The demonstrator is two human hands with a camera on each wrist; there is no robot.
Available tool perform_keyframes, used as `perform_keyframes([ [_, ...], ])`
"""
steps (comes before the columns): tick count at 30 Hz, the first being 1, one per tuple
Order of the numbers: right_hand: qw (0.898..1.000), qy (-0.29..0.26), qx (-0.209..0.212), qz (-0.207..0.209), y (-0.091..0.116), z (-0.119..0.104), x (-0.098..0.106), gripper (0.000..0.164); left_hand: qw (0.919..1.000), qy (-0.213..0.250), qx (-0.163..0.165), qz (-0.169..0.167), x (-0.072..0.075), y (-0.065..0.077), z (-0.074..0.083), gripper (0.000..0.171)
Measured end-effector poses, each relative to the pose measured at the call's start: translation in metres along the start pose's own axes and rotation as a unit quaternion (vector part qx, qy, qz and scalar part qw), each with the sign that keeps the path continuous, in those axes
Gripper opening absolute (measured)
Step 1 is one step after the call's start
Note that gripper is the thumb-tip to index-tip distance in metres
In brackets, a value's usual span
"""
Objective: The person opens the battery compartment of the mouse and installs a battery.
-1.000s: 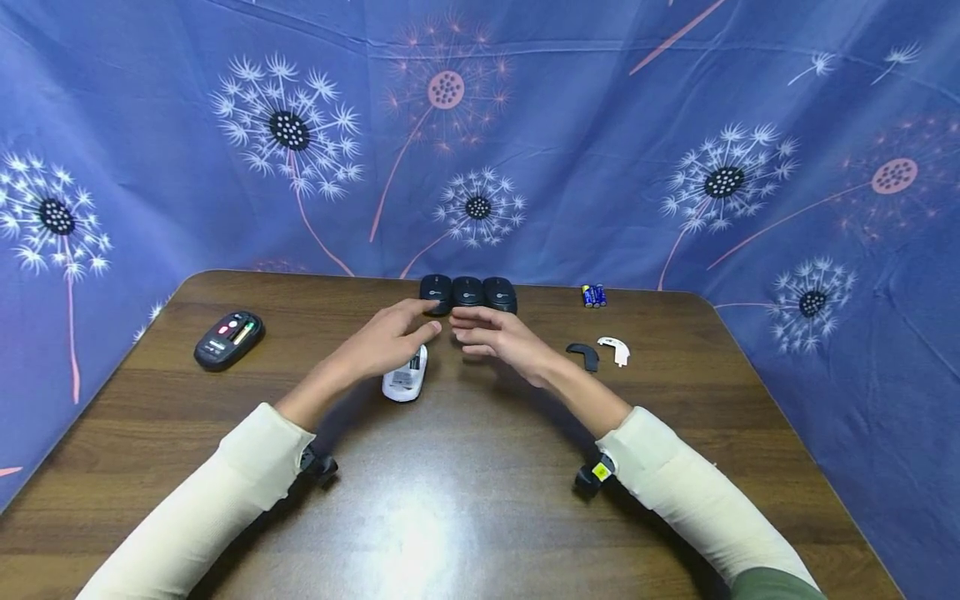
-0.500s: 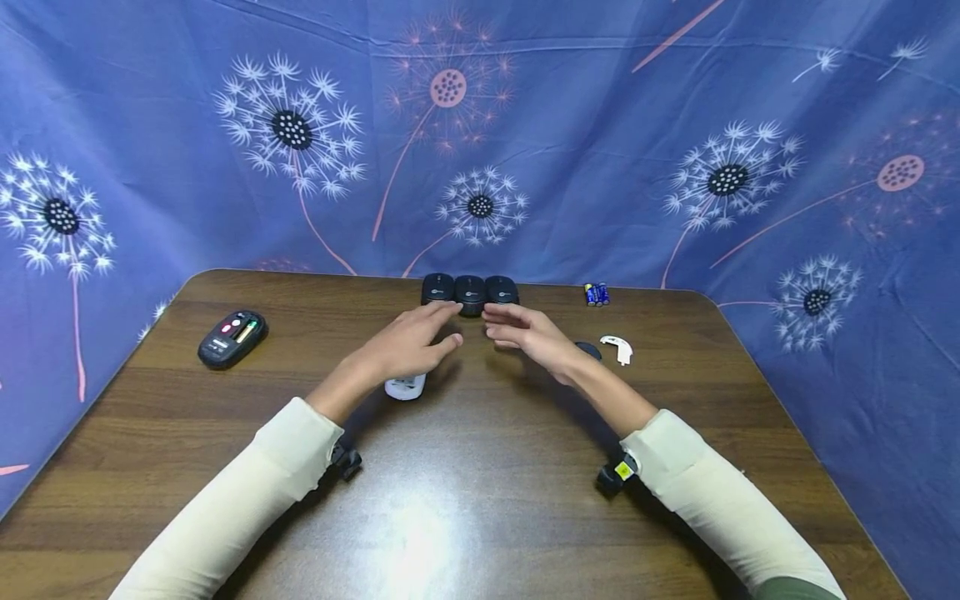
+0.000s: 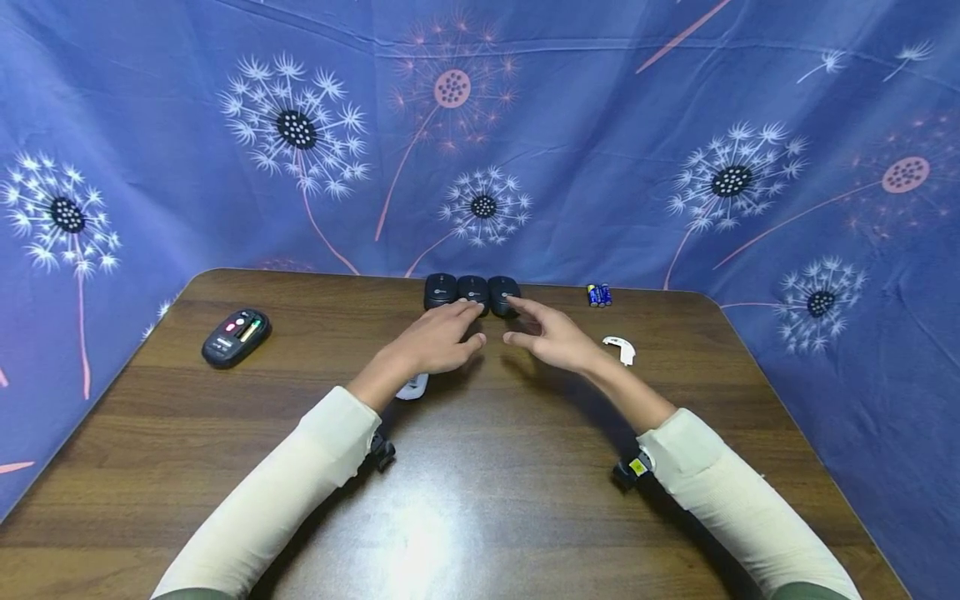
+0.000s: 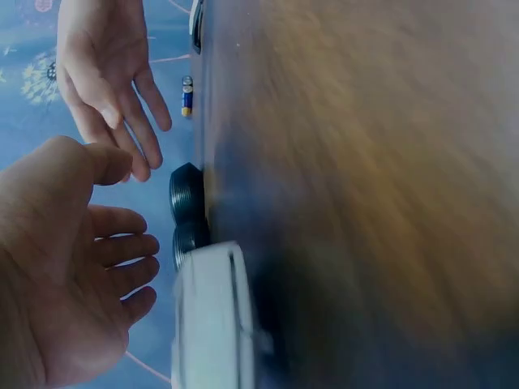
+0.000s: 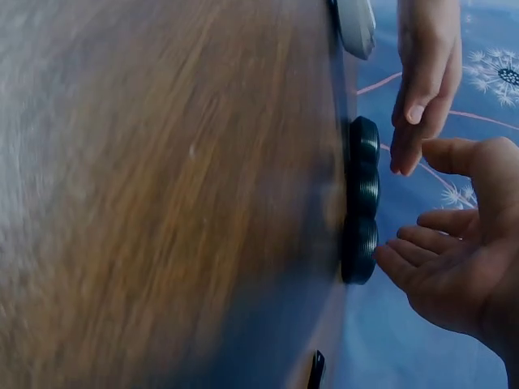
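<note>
Left hand (image 3: 441,342) hovers, fingers loosely straight, nothing gripped, above white plastic computer mouse (image 3: 412,388) on brown wooden table (image 3: 510,492); right hand (image 3: 558,339) angles inward, thumb parted, fingers extended, empty, near three rounded black mice (image 3: 472,288) rowed at far edge.

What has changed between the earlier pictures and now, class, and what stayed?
The left hand moved right, hiding more of the white mouse; the right hand moved right too, nearer the white curved piece. Neither took hold of anything. The three black mice and the batteries stayed put.
</note>
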State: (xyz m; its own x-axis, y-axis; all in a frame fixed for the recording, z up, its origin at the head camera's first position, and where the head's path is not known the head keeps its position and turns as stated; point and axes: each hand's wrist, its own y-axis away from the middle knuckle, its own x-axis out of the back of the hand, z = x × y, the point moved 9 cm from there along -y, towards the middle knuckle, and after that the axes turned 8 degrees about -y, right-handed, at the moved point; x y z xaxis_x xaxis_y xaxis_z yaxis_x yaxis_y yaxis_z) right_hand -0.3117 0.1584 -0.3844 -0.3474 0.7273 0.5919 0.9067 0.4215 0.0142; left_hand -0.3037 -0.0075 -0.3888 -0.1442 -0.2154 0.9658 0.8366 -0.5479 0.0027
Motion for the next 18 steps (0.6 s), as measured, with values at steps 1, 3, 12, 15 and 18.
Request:
perform_keyframes([
  [1,1.000,0.018,-0.002,-0.002,0.000,0.001,0.001,0.079,1.0000,-0.006,-0.001,-0.002,-0.001,-0.003,0.002,0.067],
  [3,0.999,0.045,-0.005,-0.010,0.000,0.003,0.001,0.082,0.9998,-0.020,-0.003,-0.002,-0.001,-0.008,0.007,0.068],
  [12,0.991,0.126,-0.001,-0.049,-0.011,0.012,0.001,0.086,0.9965,-0.083,-0.009,-0.006,-0.022,-0.042,0.007,0.076],
  [15,0.988,0.145,-0.003,-0.057,-0.015,0.013,0.001,0.087,0.9960,-0.088,-0.007,-0.013,-0.014,-0.043,0.019,0.072],
  [18,0.985,0.161,-0.006,-0.063,-0.019,0.015,0.001,0.086,0.9938,-0.109,-0.005,-0.023,-0.020,-0.054,0.017,0.072],
])
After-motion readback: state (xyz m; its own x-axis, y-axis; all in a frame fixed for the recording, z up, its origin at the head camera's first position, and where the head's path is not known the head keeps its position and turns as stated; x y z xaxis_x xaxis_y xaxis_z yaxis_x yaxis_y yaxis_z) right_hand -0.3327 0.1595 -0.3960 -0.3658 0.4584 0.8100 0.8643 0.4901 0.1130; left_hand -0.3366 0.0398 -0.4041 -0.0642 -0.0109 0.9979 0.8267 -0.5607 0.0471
